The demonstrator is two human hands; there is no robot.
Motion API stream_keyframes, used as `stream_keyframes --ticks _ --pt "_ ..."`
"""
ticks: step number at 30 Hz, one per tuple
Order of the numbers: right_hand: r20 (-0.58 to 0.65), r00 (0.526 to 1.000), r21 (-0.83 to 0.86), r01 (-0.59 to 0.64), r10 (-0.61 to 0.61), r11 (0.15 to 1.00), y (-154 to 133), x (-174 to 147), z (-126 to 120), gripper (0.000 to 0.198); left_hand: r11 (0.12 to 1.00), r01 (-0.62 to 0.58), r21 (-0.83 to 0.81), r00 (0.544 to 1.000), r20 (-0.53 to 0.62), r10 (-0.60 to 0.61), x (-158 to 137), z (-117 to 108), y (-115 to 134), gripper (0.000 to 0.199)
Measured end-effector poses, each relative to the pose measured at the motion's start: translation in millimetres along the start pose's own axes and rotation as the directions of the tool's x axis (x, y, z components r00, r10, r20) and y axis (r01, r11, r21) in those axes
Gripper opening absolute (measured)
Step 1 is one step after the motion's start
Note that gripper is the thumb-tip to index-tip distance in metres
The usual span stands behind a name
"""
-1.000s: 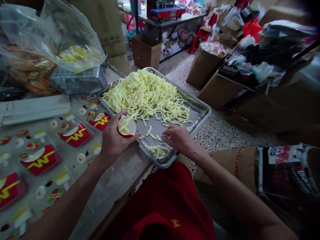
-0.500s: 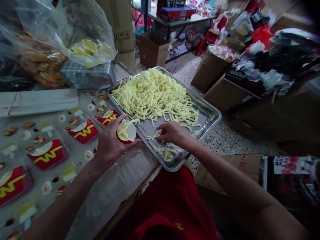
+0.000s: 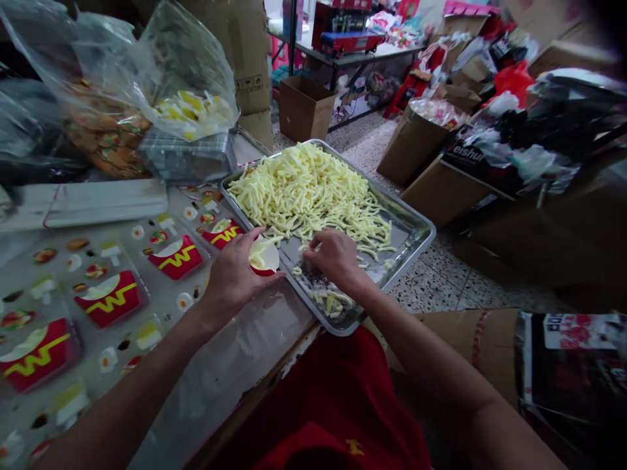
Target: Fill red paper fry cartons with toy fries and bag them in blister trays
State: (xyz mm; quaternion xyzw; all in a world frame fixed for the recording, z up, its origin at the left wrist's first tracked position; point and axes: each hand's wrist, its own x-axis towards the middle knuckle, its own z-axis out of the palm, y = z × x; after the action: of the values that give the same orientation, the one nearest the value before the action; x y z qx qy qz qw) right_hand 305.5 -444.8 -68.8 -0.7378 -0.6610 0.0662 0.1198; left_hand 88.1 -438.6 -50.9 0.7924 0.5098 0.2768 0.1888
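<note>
My left hand (image 3: 234,271) is wrapped around a small red-and-white fry carton (image 3: 266,256) with several pale yellow toy fries inside. Its mouth tilts toward a metal tray (image 3: 410,234) at the table's edge. A large heap of the same fries (image 3: 306,186) covers the tray's far part, and loose pieces lie scattered nearer me. Down in the tray, my right hand (image 3: 337,258) has its fingers pinched together among loose fries; what sits between the fingertips is hidden.
Filled red cartons with yellow zigzags (image 3: 112,299) lie in clear plastic packs among small toy food pieces on the left. Behind them stand a white bundle (image 3: 98,202) and clear bags (image 3: 196,108). Cardboard boxes (image 3: 306,111) and a black-printed box (image 3: 571,365) stand on the floor.
My right hand has moved slightly left and its fingers have drawn together at the loose fries. The fry across the carton's mouth sits lower. The whole view has shifted a little.
</note>
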Motion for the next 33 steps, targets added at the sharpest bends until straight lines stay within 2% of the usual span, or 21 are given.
stream_keyframes --ticks 2,5,7,9,11,14,17,20,21,23,25,27,29,30,33 --pt "-0.006 1.0 -0.07 0.02 -0.021 0.997 -10.1 11.3 8.1 0.017 0.998 0.043 0.052 0.999 0.015 -0.044 1.8 -1.3 0.0 0.087" --pt "-0.002 0.989 -0.106 0.145 -0.146 0.984 -15.1 19.9 20.1 0.019 0.993 0.055 0.101 0.997 0.044 -0.06 1.9 -0.1 0.5 0.088" --pt "0.014 0.987 -0.025 0.159 -0.159 0.987 -8.4 21.0 22.4 0.014 0.992 0.054 0.114 0.996 0.062 -0.061 0.9 2.5 0.9 0.089" --pt "0.032 0.993 0.107 0.108 -0.112 0.988 2.5 20.6 19.5 0.008 0.992 0.052 0.112 0.995 0.077 -0.061 -0.4 5.1 0.8 0.088" --pt "-0.023 0.996 0.18 0.084 -0.081 0.98 11.1 21.1 14.1 0.007 0.994 0.046 0.096 0.995 0.085 -0.054 -1.8 6.9 0.2 0.087" --pt "-0.114 0.979 0.062 0.175 -0.167 0.983 12.0 25.6 9.9 0.008 0.997 0.052 0.064 0.995 0.084 -0.058 -3.2 7.5 0.4 0.086" --pt "-0.007 0.958 -0.094 0.286 -0.288 0.954 4.2 31.0 14.6 0.016 0.996 0.069 0.047 0.994 0.079 -0.073 -3.2 6.3 3.4 0.086" --pt "0.041 0.932 -0.117 0.361 -0.359 0.925 1.5 31.7 20.2 0.022 0.994 0.084 0.073 0.993 0.075 -0.089 -1.6 4.5 7.2 0.087" --pt "0.024 0.936 -0.106 0.352 -0.352 0.93 2.6 30.5 19.8 0.022 0.992 0.091 0.093 0.992 0.076 -0.098 -0.9 4.0 8.3 0.088" --pt "-0.057 0.967 -0.042 0.244 -0.246 0.969 6.5 26.6 13.6 0.017 0.985 0.103 0.141 0.99 0.078 -0.115 0.4 3.1 10.5 0.089" --pt "-0.139 0.988 0.136 0.09 -0.071 0.987 9.5 20.7 1.3 0.011 0.977 0.104 0.186 0.989 0.08 -0.121 1.7 3.3 12.9 0.09" --pt "-0.147 0.989 0.366 0.031 0.025 0.93 8.5 13.7 -13.3 0.01 0.974 0.092 0.208 0.991 0.081 -0.111 3.0 5.4 15.7 0.093" --pt "-0.133 0.991 0.502 0.073 -0.006 0.862 2.0 7.2 -25.2 0.01 0.974 0.081 0.21 0.992 0.076 -0.099 4.4 10.6 18.7 0.095" --pt "-0.14 0.989 0.509 0.107 -0.041 0.854 -3.2 4.7 -29.0 0.01 0.975 0.08 0.206 0.993 0.069 -0.096 5.2 14.5 19.9 0.096" --pt "-0.175 0.977 0.345 0.179 -0.124 0.922 -23.6 0.9 -31.7 0.01 0.984 0.067 0.162 0.997 0.021 -0.072 7.9 29.5 21.9 0.093"
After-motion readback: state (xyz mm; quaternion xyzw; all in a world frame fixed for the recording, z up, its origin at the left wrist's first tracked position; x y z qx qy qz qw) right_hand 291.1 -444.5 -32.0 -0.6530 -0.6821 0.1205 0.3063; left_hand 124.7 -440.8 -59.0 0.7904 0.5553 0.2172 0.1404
